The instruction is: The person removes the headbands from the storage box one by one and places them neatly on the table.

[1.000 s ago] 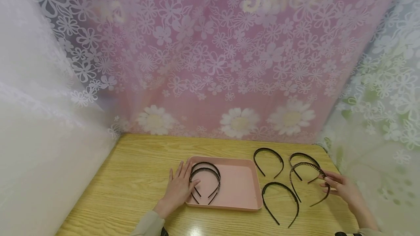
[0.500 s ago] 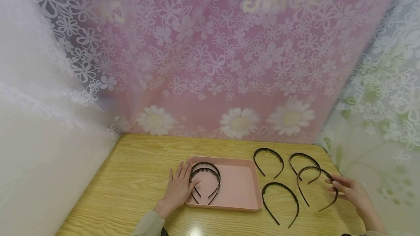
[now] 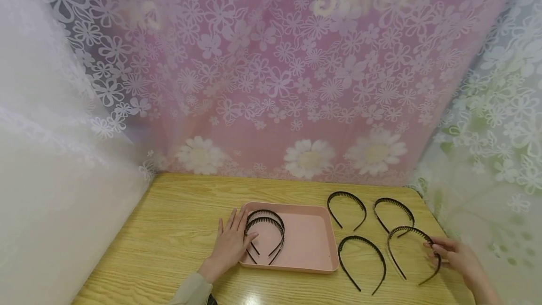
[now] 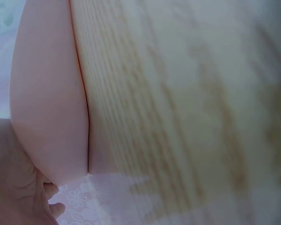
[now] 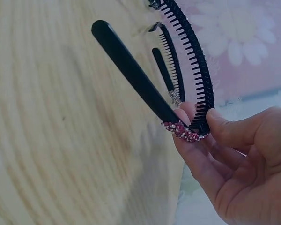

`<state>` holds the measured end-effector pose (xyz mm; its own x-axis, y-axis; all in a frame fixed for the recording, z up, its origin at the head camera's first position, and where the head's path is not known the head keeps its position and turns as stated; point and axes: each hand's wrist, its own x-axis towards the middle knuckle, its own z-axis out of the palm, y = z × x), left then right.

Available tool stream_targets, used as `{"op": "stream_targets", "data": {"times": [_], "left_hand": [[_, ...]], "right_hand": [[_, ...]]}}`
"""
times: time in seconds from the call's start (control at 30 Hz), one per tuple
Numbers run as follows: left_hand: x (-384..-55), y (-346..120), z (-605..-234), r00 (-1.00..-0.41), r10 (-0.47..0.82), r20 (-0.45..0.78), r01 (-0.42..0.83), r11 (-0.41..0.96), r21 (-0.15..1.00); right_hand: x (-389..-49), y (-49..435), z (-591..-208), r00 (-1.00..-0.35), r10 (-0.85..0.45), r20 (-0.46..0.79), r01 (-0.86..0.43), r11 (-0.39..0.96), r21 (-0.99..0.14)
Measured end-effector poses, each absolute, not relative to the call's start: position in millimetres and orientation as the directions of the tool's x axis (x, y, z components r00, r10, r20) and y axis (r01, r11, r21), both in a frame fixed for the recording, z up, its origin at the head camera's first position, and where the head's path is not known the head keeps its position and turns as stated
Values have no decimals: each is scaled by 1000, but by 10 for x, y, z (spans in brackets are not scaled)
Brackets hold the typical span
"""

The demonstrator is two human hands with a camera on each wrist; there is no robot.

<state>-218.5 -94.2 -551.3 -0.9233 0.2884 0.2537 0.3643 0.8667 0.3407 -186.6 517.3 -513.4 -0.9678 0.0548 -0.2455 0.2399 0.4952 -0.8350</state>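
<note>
My right hand (image 3: 459, 260) pinches a black toothed headband (image 3: 390, 251) by its right side, between thumb and fingers. In the right wrist view, small pink and silver stones (image 5: 185, 132) cover the band beside the fingertips. Its arch overlaps the tip of another headband (image 3: 387, 199) behind it in the head view. My left hand (image 3: 230, 244) rests on the left rim of a pink tray (image 3: 306, 239), fingers extended and thumb over the inside. Two dark headbands (image 3: 271, 219) lie overlapped in the tray, next to that thumb; the hand hides part of their left side.
One headband (image 3: 345, 193) lies behind right of the tray, and another (image 3: 360, 238) lies nearer the front, close to the tray's right edge. Patterned curtains (image 3: 275, 84) hang along the back and sides of the wooden table (image 3: 182, 211).
My right hand has moved the held headband to the right and toward the table's front. The left hand, the tray and the other headbands have stayed in place.
</note>
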Motion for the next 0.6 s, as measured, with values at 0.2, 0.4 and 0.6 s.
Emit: {"op": "stream_targets", "data": {"times": [0.2, 0.4, 0.6], "left_hand": [[-2183, -942, -5509, -923, 289, 256, 366, 866, 340], [-2176, -944, -5499, -924, 289, 251, 364, 866, 342], [-2186, -946, -5535, -918, 291, 270, 372, 867, 333]], "right_hand": [[-1846, 5224, -5173, -952, 53, -301, 284, 520, -806], [-1834, 5241, -5217, -932, -15, -362, 322, 423, -847], [-1827, 5195, -5205, -927, 59, -371, 356, 450, -819]]}}
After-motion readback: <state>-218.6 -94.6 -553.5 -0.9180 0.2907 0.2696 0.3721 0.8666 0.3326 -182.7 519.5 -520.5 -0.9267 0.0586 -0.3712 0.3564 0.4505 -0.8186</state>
